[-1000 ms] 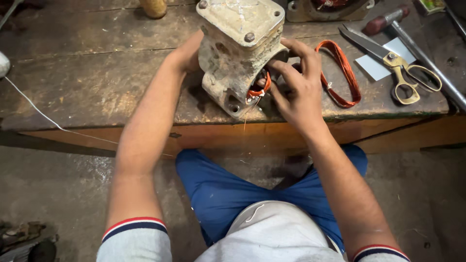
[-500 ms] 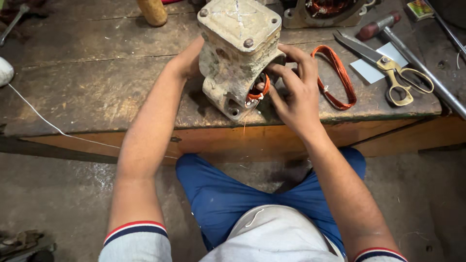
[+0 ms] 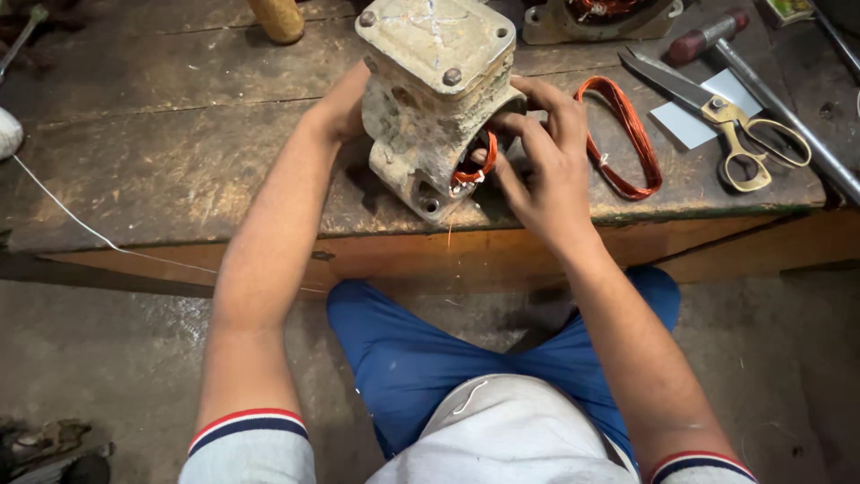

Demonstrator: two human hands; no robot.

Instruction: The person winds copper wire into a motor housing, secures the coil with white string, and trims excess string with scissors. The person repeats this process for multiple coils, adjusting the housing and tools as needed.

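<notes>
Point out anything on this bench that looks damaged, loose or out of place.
The metal motor housing is worn and pitted, tipped on its side at the wooden bench edge. A thin copper strand dangles from its opening, past the edge. The left hand steadies it; the right hand works at the winding. A copper coil lies loose nearby.

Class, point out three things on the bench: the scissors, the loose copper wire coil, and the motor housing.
scissors [image 3: 736,121]: head view, at the pivot.
copper wire coil [image 3: 638,143]: head view, right strand.
motor housing [image 3: 434,40]: head view, top plate.
</notes>
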